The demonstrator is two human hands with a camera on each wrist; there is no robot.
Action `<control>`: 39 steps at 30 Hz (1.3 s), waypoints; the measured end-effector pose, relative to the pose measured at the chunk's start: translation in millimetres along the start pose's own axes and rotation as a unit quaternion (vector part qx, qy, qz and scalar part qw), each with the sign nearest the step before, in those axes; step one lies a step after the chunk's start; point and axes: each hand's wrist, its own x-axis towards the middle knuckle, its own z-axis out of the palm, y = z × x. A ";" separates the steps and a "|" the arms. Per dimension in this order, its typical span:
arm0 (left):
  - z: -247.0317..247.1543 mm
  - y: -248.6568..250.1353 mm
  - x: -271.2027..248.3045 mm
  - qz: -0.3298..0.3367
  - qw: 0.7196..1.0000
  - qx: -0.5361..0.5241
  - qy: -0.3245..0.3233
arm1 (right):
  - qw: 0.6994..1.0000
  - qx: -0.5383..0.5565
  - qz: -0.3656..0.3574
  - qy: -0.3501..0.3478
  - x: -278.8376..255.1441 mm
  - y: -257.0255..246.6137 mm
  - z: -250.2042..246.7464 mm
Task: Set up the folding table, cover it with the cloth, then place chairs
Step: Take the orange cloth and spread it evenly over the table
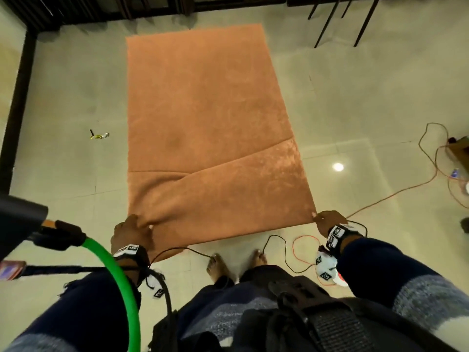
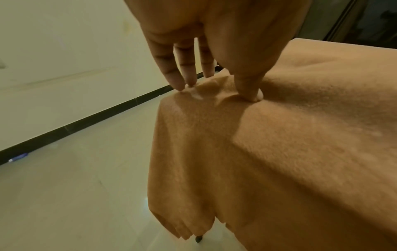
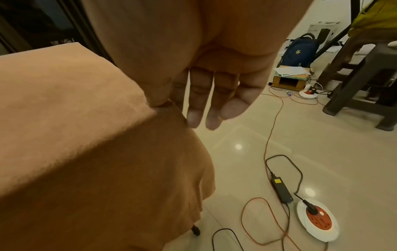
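An orange-brown cloth point(image 1: 203, 123) lies spread over the table, covering its whole top and hanging down the near side point(image 2: 193, 169). A fold line crosses its near part. My left hand point(image 1: 132, 232) is at the near left corner; in the left wrist view its thumb and fingertips point(image 2: 217, 91) pinch a small ridge of cloth. At the near right corner my right hand point(image 1: 327, 222) pinches the cloth point(image 3: 64, 101) between thumb and forefinger point(image 3: 169, 105), while the other fingers hang straight. One dark table leg tip point(image 2: 198, 238) point(image 3: 196, 231) shows below the hem.
Cables, a black adapter point(image 3: 281, 190) and a round white-and-orange power strip point(image 3: 318, 219) lie on the tiled floor at my right. Stacked dark plastic chairs point(image 3: 365, 84), a box point(image 3: 287, 79) and a backpack point(image 3: 298, 49) stand farther right. Thin dark legs point(image 1: 330, 21) stand at the far right. A green tube point(image 1: 121, 275) curves by my left arm.
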 end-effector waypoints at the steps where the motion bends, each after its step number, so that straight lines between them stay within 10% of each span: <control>1: -0.6 2.0 1.4 0.015 1.000 0.020 0.008 | 0.999 -0.033 -0.010 -0.007 0.1 -0.4 -2.4; 9: 12.8 53.2 -21.5 -0.016 1.000 -0.022 0.002 | 0.997 -0.069 -0.045 -0.008 22.7 -7.1 -37.3; 14: 50.2 120.5 -59.2 0.058 0.994 -0.078 0.057 | 0.993 -0.013 -0.118 0.006 53.4 -12.3 -54.0; 22: 140.2 284.2 -156.4 0.253 0.959 0.129 0.007 | 0.960 -0.023 -0.266 -0.082 96.7 -5.4 -71.4; 31: 158.0 372.7 -181.2 0.132 0.977 0.126 -0.108 | 0.879 -0.174 -0.407 -0.179 117.1 10.6 -116.9; 39: 146.2 382.9 -175.1 0.117 0.972 0.167 -0.115 | 0.905 -0.166 -0.376 -0.106 196.1 15.4 -206.1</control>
